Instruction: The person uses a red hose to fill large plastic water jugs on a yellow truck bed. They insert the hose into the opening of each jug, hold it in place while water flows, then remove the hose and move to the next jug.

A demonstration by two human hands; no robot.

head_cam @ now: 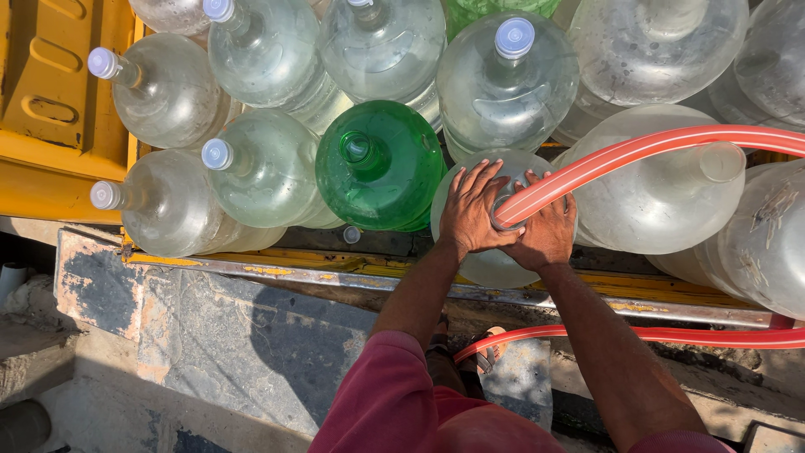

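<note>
My left hand (474,210) lies flat over the mouth of a clear water jug (486,260), fingers spread around its neck. My right hand (547,228) grips the end of a red striped hose (654,147) that is pushed into that jug's mouth. The hose runs off to the right, and another stretch of hose (671,335) passes lower down by my foot. A green jug (381,168) stands just left of my hands, uncapped.
Several clear jugs, some with pale caps (514,38), fill a yellow vehicle bed (50,126). A metal ledge (293,268) edges the bed. Below lies a worn concrete slab (210,335). An uncapped jug (662,193) stands to the right.
</note>
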